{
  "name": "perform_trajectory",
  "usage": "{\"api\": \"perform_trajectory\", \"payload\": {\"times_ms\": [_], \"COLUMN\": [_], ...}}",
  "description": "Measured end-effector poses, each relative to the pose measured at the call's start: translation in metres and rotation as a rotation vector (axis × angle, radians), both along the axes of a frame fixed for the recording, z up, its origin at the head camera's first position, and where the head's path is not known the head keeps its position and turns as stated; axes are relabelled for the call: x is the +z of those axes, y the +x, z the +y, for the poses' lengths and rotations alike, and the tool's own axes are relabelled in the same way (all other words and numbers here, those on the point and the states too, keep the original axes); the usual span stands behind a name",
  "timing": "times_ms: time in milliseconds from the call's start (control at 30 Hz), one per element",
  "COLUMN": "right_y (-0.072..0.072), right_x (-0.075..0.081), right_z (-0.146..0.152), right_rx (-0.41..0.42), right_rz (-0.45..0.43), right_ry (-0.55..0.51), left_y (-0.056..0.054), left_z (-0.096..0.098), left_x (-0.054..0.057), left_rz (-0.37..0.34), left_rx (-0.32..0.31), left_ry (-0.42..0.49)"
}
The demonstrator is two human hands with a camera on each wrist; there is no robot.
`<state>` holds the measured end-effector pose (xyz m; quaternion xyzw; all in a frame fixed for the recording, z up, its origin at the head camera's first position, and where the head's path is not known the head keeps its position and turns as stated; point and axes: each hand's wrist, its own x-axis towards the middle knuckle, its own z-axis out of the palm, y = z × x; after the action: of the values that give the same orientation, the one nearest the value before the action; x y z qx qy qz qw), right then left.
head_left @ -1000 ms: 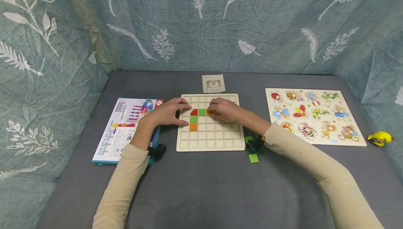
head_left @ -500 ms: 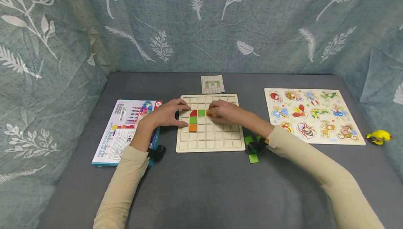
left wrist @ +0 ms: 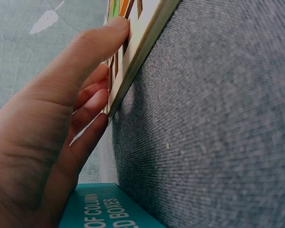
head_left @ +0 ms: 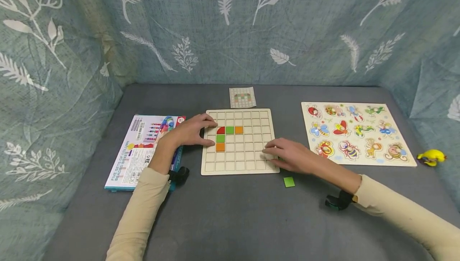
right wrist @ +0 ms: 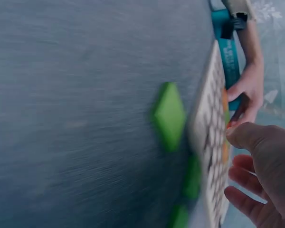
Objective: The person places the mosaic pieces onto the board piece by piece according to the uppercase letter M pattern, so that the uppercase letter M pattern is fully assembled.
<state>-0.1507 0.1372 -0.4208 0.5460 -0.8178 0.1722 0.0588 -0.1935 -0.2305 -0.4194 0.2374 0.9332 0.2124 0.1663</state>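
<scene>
A wooden grid board (head_left: 248, 167) lies mid-table. In it sit a red rounded-corner tile (head_left: 221, 131), a green tile (head_left: 229, 130), an orange tile (head_left: 238, 130), and below the red one another green tile (head_left: 221, 138) above another orange tile (head_left: 220, 147). My left hand (head_left: 192, 131) rests on the board's left edge; its thumb (left wrist: 102, 38) touches the top face. My right hand (head_left: 292, 157), holding nothing, hovers over the lower right corner with loosely bent fingers. Near it lies a loose green tile (right wrist: 170, 116); more green tiles (right wrist: 193, 178) show in the right wrist view, hidden under the hand from above.
Behind the board lies a small pattern card (head_left: 242, 97). A printed box (head_left: 125, 165) is on the left, under the left forearm. To the right are an insect picture puzzle (head_left: 355, 133) and a yellow toy (head_left: 432, 157).
My right hand has let go of the orange tile in the top row and moved right and nearer, to the board's lower right corner. My left hand stays in place.
</scene>
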Motion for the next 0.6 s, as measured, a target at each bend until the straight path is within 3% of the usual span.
{"api": "perform_trajectory", "payload": {"times_ms": [267, 433, 600], "right_y": [0.016, 0.018, 0.019], "right_x": [-0.011, -0.01, -0.009], "right_z": [0.04, 0.053, 0.066], "right_rx": [-0.061, -0.073, -0.1], "right_rz": [-0.027, -0.004, -0.013], "right_ry": [0.025, 0.022, 0.039], "left_y": [0.001, 0.0, -0.002], "left_z": [0.001, -0.001, 0.001], "left_x": [-0.001, 0.001, 0.0], "left_rz": [0.005, -0.005, 0.01], "left_rx": [-0.021, 0.002, -0.024], "left_ry": [0.003, 0.0, 0.005]}}
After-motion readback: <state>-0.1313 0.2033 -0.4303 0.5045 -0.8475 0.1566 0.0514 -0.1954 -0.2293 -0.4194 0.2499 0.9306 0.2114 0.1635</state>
